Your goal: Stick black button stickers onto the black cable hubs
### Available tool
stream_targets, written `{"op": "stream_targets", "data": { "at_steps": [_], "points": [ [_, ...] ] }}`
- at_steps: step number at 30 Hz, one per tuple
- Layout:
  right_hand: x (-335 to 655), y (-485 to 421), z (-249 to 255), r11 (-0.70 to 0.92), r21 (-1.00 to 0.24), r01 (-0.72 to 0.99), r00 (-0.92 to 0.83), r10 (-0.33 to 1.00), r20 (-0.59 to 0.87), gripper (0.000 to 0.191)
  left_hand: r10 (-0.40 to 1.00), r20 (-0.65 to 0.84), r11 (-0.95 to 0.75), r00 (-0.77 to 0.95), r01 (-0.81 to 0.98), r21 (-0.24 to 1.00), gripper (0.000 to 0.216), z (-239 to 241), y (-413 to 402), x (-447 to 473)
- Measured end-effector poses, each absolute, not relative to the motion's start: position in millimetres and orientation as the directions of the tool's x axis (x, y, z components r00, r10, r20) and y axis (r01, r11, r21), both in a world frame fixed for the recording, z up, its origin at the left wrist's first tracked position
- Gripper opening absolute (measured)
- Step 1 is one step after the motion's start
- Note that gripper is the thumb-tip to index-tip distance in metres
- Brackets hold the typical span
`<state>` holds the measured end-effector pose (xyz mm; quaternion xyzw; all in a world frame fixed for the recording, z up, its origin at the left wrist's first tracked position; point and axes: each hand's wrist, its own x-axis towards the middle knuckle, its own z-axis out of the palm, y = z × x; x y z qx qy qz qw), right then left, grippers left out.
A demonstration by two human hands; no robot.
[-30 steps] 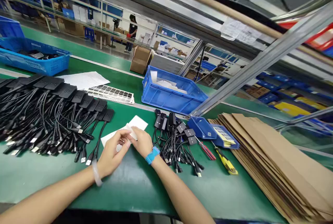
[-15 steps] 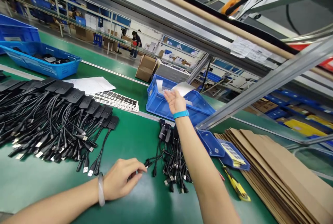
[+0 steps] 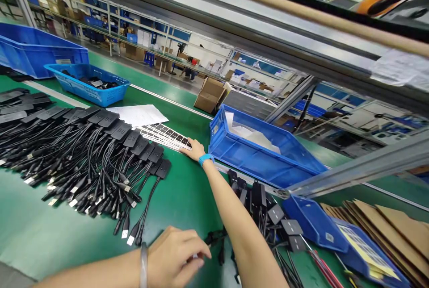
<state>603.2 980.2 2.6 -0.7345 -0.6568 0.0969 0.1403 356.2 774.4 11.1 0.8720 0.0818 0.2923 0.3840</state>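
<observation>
My right hand (image 3: 194, 149), with a blue wristband, is at the right end of the fanned sheets of black labels (image 3: 164, 135), thumb and fingers closed on their edge. My left hand (image 3: 179, 254), wearing a pale bangle, hovers low over the green bench with fingers loosely curved and the thumb apart; nothing shows in it. Just beyond its fingertips lie black cable plugs (image 3: 216, 236). A long row of flat black adapters with USB cables (image 3: 107, 145) spreads across the left. Another heap of black adapters (image 3: 258, 194) lies partly behind my right forearm.
A blue crate (image 3: 261, 163) with white paper stands at the back of the bench. A light-blue basket (image 3: 97, 93) and a white paper sheet (image 3: 137, 114) are at back left. Blue trays (image 3: 315, 225), cardboard sheets (image 3: 385, 230) and a slanting metal post (image 3: 362, 154) are on the right.
My right hand has moved from over the blue crate, left and down, to the label sheets. The camera view has shifted right; my left hand is now just short of the plugs.
</observation>
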Motion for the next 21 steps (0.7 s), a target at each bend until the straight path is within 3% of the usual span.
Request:
{"op": "stream_targets", "data": {
  "at_steps": [6, 12, 14, 16, 19, 21],
  "points": [
    [607, 965, 12, 0.037, -0.19, 0.981, -0.028, 0.998, 0.049, 0.032, 0.369, 0.468, -0.687, 0.803, -0.104, 0.719, 0.021, 10, 777, 356],
    [610, 945, 36, -0.01, -0.177, 0.984, 0.046, 0.978, 0.201, 0.033, 0.492, 0.329, -0.469, 0.806, -0.073, 0.88, 0.014, 5, 787, 362],
    [609, 933, 48, -0.045, -0.2, 0.979, 0.103, 0.952, 0.288, 0.036, 0.569, 0.191, -0.256, 0.8, -0.048, 0.966, 0.013, 4, 793, 366],
    [607, 913, 61, -0.051, -0.241, 0.969, 0.135, 0.928, 0.348, 0.039, 0.601, -0.003, 0.078, 0.799, -0.055, 0.995, 0.023, 5, 802, 369],
    [598, 865, 76, 0.011, -0.312, 0.95, 0.111, 0.922, 0.372, 0.044, 0.539, -0.241, 0.564, 0.807, -0.133, 0.815, 0.039, 13, 816, 370],
    [588, 824, 82, 0.167, -0.384, 0.908, 0.0, 0.917, 0.398, 0.04, 0.481, -0.313, 0.745, 0.819, -0.194, 0.639, 0.048, 21, 825, 366]
  ]
}}
